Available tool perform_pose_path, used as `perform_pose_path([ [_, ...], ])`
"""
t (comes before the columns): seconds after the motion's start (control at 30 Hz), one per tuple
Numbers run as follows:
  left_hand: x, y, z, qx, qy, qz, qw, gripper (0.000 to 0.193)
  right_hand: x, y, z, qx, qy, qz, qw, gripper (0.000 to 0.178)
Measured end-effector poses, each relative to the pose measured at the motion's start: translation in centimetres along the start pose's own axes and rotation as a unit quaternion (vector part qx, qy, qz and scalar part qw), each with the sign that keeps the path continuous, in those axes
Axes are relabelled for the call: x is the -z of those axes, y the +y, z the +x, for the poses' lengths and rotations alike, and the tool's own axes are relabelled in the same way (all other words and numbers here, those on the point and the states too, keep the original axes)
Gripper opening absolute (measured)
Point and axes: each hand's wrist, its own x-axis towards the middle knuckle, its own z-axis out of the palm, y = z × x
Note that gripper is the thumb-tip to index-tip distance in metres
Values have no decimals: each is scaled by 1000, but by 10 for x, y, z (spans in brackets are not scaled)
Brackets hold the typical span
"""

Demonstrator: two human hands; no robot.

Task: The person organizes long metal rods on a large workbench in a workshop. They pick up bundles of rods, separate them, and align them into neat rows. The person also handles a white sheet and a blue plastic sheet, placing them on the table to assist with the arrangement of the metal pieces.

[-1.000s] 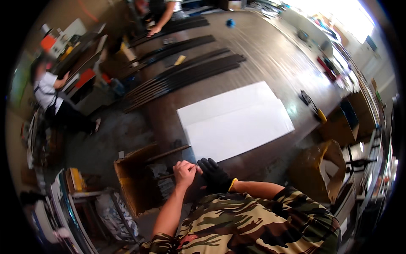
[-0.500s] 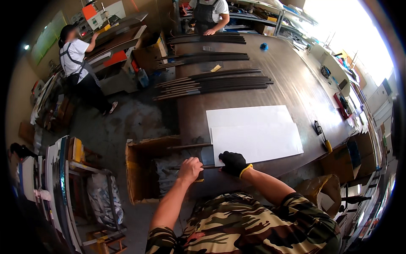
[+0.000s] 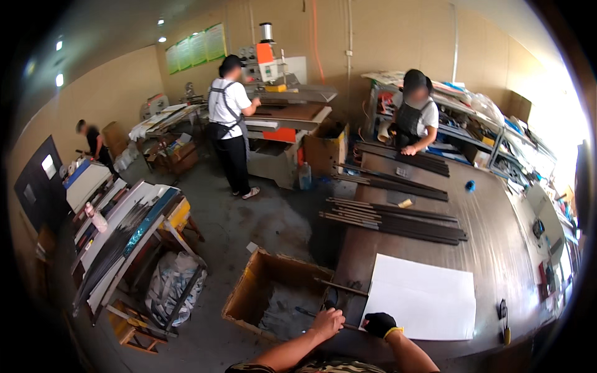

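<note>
Bare and closed, my left hand (image 3: 328,323) grips a thin dark rod (image 3: 351,326) at the table's near left edge. My right hand (image 3: 380,324), in a black glove with a yellow cuff, is curled at the rod's other end, against the near left corner of the white sheets (image 3: 423,298). Its fingertips are hard to make out. The rod's far end juts leftward past my left hand, over an open cardboard box (image 3: 249,273). Beyond my hands, a second dark rod (image 3: 341,287) sticks out from beside the sheets toward the box.
Bundles of long dark strips (image 3: 398,217) lie across the table (image 3: 497,248). A co-worker (image 3: 420,118) stands at its far end; another person (image 3: 233,124) works at a machine (image 3: 267,65). A loaded rack (image 3: 134,230) stands left. A yellow-and-black tool (image 3: 505,323) lies right.
The view has tilted up and swung left, so my hands and the table appear lower and farther right. Both hands keep about the same place at the rod and sheets.
</note>
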Motion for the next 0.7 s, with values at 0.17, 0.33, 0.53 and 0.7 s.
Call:
perform_pose_path([
  [0.17,7,16,-4,18,16,1,1000,11,22,-17,-13,38,-32,-23,999,28],
  [0.33,2,2,-5,3,35,-13,999,12,5,-6,5,73,29,-30,996,26],
  [0.53,6,4,-3,19,-12,-4,1000,12,14,-11,4,49,-53,-49,996,26],
  [0.7,4,3,-1,1,1,6,1000,12,21,-3,7,34,-56,-65,996,31],
])
